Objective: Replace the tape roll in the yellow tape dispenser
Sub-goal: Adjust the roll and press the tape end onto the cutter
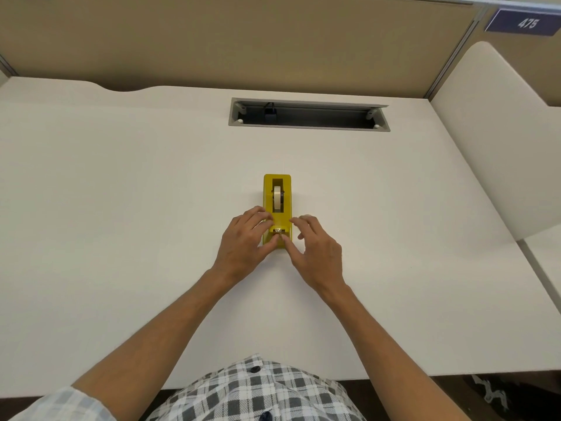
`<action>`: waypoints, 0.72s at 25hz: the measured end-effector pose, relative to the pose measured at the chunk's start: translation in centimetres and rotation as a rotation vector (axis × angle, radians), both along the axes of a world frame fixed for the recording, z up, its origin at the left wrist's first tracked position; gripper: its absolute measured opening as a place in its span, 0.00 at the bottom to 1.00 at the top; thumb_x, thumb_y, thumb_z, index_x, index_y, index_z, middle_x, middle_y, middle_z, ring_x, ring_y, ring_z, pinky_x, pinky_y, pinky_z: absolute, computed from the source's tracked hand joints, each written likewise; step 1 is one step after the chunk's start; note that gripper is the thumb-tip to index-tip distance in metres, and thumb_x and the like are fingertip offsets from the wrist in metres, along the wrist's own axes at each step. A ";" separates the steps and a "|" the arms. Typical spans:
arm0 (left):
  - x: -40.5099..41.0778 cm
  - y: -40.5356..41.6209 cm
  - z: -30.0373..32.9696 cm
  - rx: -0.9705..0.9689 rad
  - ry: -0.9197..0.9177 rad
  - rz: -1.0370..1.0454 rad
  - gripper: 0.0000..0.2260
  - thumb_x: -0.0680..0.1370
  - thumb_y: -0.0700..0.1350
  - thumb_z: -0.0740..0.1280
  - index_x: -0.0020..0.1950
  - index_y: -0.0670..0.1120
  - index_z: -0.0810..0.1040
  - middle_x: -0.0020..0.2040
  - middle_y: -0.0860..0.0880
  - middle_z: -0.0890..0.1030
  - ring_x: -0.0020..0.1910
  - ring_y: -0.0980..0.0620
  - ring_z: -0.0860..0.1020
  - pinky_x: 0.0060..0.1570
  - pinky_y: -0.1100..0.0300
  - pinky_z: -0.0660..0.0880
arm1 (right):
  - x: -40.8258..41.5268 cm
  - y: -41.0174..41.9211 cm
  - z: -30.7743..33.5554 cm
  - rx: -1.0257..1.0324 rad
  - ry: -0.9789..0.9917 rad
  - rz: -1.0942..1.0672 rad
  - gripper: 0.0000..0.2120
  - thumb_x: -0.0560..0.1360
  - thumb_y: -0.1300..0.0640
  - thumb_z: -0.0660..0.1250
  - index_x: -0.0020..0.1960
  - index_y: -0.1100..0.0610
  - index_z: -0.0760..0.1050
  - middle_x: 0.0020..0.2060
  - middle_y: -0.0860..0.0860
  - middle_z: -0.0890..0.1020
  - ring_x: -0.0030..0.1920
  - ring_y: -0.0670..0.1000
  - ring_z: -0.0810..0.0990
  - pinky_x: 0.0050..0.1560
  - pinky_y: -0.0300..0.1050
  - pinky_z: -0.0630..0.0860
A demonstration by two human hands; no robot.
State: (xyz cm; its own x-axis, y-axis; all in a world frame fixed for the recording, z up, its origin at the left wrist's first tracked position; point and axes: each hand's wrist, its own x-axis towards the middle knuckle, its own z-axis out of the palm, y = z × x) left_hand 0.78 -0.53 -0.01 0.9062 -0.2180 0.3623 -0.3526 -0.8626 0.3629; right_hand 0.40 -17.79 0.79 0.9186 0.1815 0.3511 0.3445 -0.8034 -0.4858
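A yellow tape dispenser (287, 183) stands in the middle of the white desk (121, 208), its cutter end toward me. A pale tape roll (277, 198) sits upright in its slot. My left hand (244, 241) holds the dispenser's near left side, fingers laid over its top and thumb near the cutter. My right hand (315, 249) is just right of the near end; its thumb touches the cutter area, its other fingers spread and lifted off the dispenser.
A grey cable tray opening (308, 114) is set into the desk behind the dispenser. A tan partition (243, 41) backs the desk. A white divider panel (498, 132) rises at the right.
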 end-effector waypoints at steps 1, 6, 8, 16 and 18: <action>0.0 0.0 0.1 -0.006 0.010 -0.003 0.13 0.75 0.49 0.70 0.54 0.42 0.81 0.57 0.46 0.81 0.63 0.46 0.76 0.56 0.51 0.75 | 0.2 -0.1 0.0 -0.025 0.023 0.033 0.16 0.77 0.46 0.67 0.60 0.53 0.76 0.55 0.47 0.80 0.43 0.46 0.80 0.35 0.39 0.77; 0.0 0.1 0.2 -0.032 0.045 -0.017 0.13 0.76 0.50 0.69 0.55 0.43 0.81 0.58 0.47 0.80 0.63 0.47 0.74 0.54 0.53 0.77 | 0.7 -0.2 0.0 -0.053 0.075 0.080 0.15 0.77 0.48 0.67 0.61 0.53 0.76 0.55 0.47 0.80 0.46 0.48 0.81 0.39 0.43 0.79; -0.1 0.1 0.1 -0.048 0.049 -0.008 0.14 0.76 0.51 0.69 0.56 0.43 0.80 0.58 0.46 0.80 0.61 0.47 0.75 0.53 0.54 0.77 | 0.7 -0.2 -0.1 -0.044 0.074 0.083 0.15 0.77 0.49 0.67 0.61 0.54 0.77 0.55 0.48 0.80 0.46 0.48 0.81 0.40 0.42 0.79; -0.1 0.2 -0.3 -0.108 0.091 -0.010 0.14 0.75 0.50 0.70 0.56 0.43 0.80 0.54 0.47 0.79 0.49 0.50 0.78 0.43 0.54 0.80 | 0.6 0.0 0.1 0.031 0.092 0.078 0.13 0.75 0.51 0.70 0.58 0.54 0.77 0.54 0.47 0.80 0.44 0.49 0.82 0.39 0.47 0.80; 0.0 0.2 -0.3 -0.168 0.117 -0.040 0.14 0.75 0.50 0.71 0.56 0.43 0.79 0.52 0.49 0.78 0.44 0.53 0.76 0.41 0.55 0.80 | 0.6 0.1 0.0 0.052 0.103 0.095 0.13 0.76 0.53 0.70 0.58 0.55 0.77 0.54 0.48 0.80 0.44 0.49 0.82 0.40 0.49 0.81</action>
